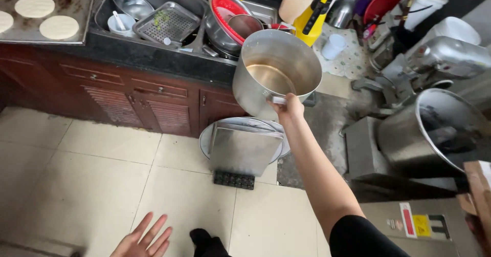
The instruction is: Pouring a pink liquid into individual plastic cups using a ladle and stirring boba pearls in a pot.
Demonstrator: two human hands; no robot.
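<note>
Far to my left, a metal tray [76, 29] sits on the bench with pale round dough discs [59, 27] laid out on it. Next along is the steel sink [105, 3], crowded with a steel bowl [130, 1], a white cup [121, 24] holding a spoon, and a square perforated tray [166, 22] lying tilted across the basin. Below the bench run dark wooden cabinet doors [153, 108], and under them the pale tiled floor [76, 185].

Low in the view, my left hand [143, 239] hangs over the floor with its fingers spread and the palm up, holding nothing.

Further right, a red colander [222, 8] and a small pot [244, 25] are stacked at the sink's edge. On the floor against the cabinets a round steel basin [207, 134] leans with a flat steel sheet [240, 152] propped in front of it, and a small black grid [233, 179] lies at its foot.

My right hand [287, 106] is stretched out ahead of me, fingers pinching the near rim and handle of a large steel pot [276, 67]. The pot is up in the air, tilted so its mouth faces me, just in front of the bench edge and above the basin on the floor. Brownish liquid shows at the bottom.

Behind the pot stands a yellow bottle [312, 19]. At the far right is a big steel mixing bowl [434, 134] set in a grey machine.
</note>
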